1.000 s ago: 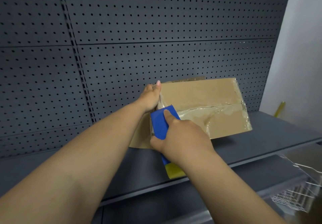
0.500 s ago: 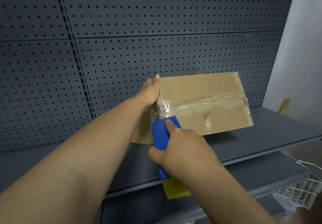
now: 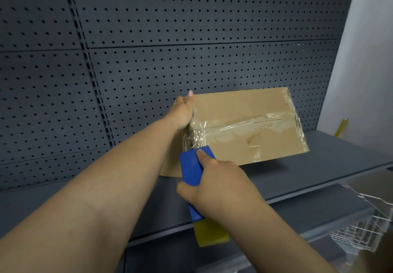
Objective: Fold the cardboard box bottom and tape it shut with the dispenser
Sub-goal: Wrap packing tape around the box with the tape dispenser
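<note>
- The pegboard wall (image 3: 212, 28) is closing off the far side, just behind the cardboard box (image 3: 251, 128).
- The shelf (image 3: 319, 166) is lying bare to the right of the box and near-left under the forearms.
- A wire basket (image 3: 365, 232) is crowding the near right corner.
- The left hand (image 3: 182, 113) is blocking the box's left end.

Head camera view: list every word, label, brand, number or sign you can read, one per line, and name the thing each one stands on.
None can be read.
The cardboard box, its clear tape, the blue dispenser and the pegboard show no print, label or number.
</note>
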A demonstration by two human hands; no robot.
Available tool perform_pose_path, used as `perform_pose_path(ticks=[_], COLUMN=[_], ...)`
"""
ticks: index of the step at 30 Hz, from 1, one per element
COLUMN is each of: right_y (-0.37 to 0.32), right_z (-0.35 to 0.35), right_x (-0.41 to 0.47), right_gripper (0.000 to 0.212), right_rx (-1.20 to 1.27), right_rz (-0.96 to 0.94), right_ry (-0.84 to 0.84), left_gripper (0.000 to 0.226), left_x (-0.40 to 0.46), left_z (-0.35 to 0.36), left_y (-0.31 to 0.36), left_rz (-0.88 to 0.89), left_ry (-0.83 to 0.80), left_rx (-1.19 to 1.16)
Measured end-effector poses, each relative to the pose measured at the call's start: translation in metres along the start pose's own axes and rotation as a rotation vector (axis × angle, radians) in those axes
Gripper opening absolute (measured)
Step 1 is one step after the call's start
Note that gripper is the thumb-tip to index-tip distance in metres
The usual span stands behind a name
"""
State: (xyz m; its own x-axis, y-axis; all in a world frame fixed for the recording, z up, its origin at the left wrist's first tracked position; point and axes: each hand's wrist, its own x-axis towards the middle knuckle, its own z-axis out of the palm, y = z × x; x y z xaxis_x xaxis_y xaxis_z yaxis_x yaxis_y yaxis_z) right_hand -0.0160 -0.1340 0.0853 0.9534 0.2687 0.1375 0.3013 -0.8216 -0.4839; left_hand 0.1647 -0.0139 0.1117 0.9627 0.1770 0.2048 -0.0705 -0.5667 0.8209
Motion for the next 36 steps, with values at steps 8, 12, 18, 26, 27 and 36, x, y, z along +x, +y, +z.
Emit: perform_pose_path(ticks=[8, 12, 18, 26, 27, 36], right_y=[-0.002, -0.003, -0.006, -0.01, -0.011, -0.012], right_z=[0.008, 0.005, 0.006, 0.007, 0.009, 0.036], right_x=[0.006, 0.01, 0.008, 0.004, 0.003, -0.012], right_gripper=[0.076, 0.08, 0.078, 0.07, 0.069, 0.079], right_rx=[-0.012, -0.033, -0.055, -0.06, -0.065, -0.036], right_rz=[0.021, 0.04, 0.064, 0.084, 0.083, 0.06], right_ry=[0.0, -0.02, -0.037, -0.038, -0.033, 0.027], left_gripper=[0.046, 0.034, 0.026, 0.093, 0.106, 0.118], left_x=[0.0, -0.011, -0.021, -0.044, -0.044, -0.039], left_z=[-0.001, 0.003, 0.013, 0.0, 0.0, 0.009], left_y=[-0.004, -0.002, -0.001, -0.014, -0.017, -0.021], left_rz=[0.073, 0.197, 0.34, 0.449, 0.452, 0.442], left_ry=[0.108, 0.249, 0.464, 0.098, 0.055, 0.091], left_rx=[-0.029, -0.041, -0.005, 0.387, 0.426, 0.507])
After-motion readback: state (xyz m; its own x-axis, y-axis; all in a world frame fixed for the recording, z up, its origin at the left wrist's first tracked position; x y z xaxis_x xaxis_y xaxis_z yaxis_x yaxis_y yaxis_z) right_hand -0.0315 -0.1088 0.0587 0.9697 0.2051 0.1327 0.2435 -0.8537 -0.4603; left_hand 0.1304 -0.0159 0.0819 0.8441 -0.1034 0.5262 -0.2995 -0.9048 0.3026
